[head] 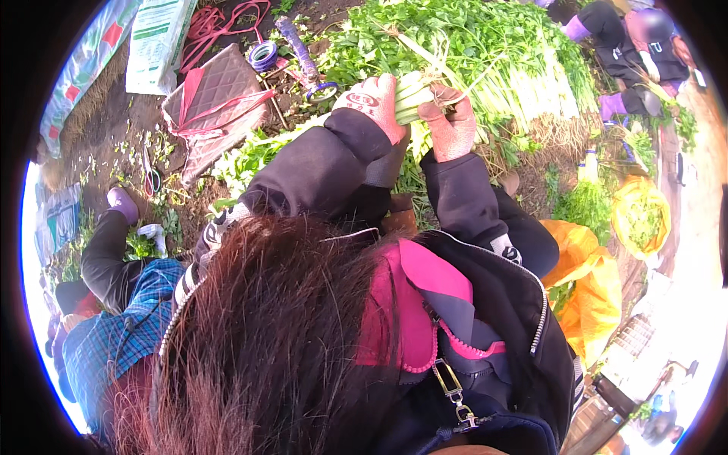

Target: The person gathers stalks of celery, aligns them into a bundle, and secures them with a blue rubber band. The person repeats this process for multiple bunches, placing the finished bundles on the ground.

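My left hand [372, 108], in a pink work glove bearing printed writing, is closed around a bunch of pale green celery stalks [412, 94]. The root ends of the bunch point right. There my right hand [455, 131], in a soiled pink glove, has its thumb and fingers bent round thin roots and a stalk end; its fingers partly hide what they grip. Behind both hands spreads a large heap of leafy celery [500, 62], its rooty ends [560, 131] turned toward the right. One loose stalk [421, 51] lies slantwise on the heap, just beyond the bunch.
Left of the heap are a quilted pad [222, 85] with red straps, a tape roll [263, 56], a purple-wrapped tool [298, 51] and scissors [151, 176]. Orange sacks [591, 284] stand to my right. A person in plaid [131, 318] sits at left, another person [631, 57] at upper right.
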